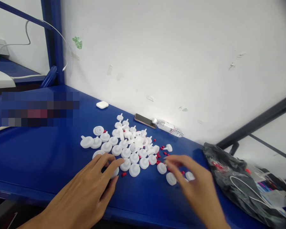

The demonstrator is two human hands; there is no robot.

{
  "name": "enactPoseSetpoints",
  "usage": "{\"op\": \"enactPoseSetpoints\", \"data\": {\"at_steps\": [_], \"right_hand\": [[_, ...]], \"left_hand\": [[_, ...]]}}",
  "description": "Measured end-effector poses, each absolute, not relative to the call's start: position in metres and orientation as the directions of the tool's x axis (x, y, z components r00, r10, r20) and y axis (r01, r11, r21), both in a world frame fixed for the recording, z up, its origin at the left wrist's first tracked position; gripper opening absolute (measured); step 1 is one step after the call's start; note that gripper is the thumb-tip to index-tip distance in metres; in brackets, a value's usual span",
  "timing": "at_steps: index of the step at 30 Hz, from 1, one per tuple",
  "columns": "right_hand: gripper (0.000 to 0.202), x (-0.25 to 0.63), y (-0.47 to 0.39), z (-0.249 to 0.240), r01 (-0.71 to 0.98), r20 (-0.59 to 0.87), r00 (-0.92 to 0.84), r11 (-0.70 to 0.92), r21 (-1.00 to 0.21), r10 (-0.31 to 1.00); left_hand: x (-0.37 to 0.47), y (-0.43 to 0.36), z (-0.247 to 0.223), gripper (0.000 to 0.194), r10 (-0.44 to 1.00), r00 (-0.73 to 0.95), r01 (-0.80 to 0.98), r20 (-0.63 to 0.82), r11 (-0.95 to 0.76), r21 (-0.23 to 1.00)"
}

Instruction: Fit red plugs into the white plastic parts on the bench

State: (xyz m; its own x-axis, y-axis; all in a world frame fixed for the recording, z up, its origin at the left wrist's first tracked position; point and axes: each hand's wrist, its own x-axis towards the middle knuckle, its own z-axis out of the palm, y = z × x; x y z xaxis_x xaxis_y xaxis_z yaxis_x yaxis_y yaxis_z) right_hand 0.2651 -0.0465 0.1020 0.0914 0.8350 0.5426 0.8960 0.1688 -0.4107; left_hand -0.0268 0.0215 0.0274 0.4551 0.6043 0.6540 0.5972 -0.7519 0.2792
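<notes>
Many white funnel-shaped plastic pieces (134,170) lie in a loose pile on the blue table, most with a narrow stem pointing up. Small red pieces (124,174) are scattered among them, mostly at the pile's right side. My left hand (91,181) rests over the pile's near left edge, fingers apart, its index fingertip at one white piece. On the right, my right hand (193,181) has thumb and index finger brought together just above a white piece (161,168); whatever is between the fingertips is too small and blurred to name.
Along the wall lie a white case (102,104), a phone (145,121) and a clear bottle (169,128). A dark plastic bag (228,171) with cables and packets is at the right. A blue frame post (56,41) stands at the left rear.
</notes>
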Motion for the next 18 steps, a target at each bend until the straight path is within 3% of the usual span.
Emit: {"op": "enactPoseSetpoints", "data": {"at_steps": [2,4,6,9,12,14,18], "right_hand": [[0.013,0.227,-0.043,0.100,0.839,0.459,-0.120,0.337,-0.426,0.880],[0.021,0.198,-0.037,0.094,0.839,0.352,-0.244,0.379,-0.391,0.904],[0.028,0.182,-0.031,0.085,0.871,0.288,-0.283,0.371,-0.321,0.915],[0.020,0.174,-0.024,0.073,0.912,0.297,-0.288,0.355,-0.207,0.911],[0.011,0.174,-0.024,0.068,0.916,0.326,-0.296,0.364,-0.170,0.898],[0.013,0.176,-0.026,0.069,0.903,0.330,-0.290,0.371,-0.217,0.898],[0.019,0.181,-0.032,0.074,0.800,0.342,-0.186,0.345,-0.491,0.921]], "left_hand": [[-0.027,0.021,0.027,0.035,0.604,0.445,0.594,0.661,-0.752,0.287],[-0.027,0.021,0.027,0.035,0.600,0.439,0.586,0.669,-0.756,0.292],[-0.027,0.020,0.028,0.037,0.601,0.450,0.583,0.660,-0.758,0.293],[-0.027,0.020,0.026,0.041,0.611,0.493,0.581,0.619,-0.761,0.289],[-0.027,0.021,0.024,0.043,0.620,0.517,0.590,0.590,-0.758,0.280],[-0.027,0.021,0.023,0.042,0.608,0.514,0.587,0.606,-0.764,0.268],[-0.028,0.022,0.025,0.042,0.560,0.503,0.559,0.659,-0.792,0.247]]}}
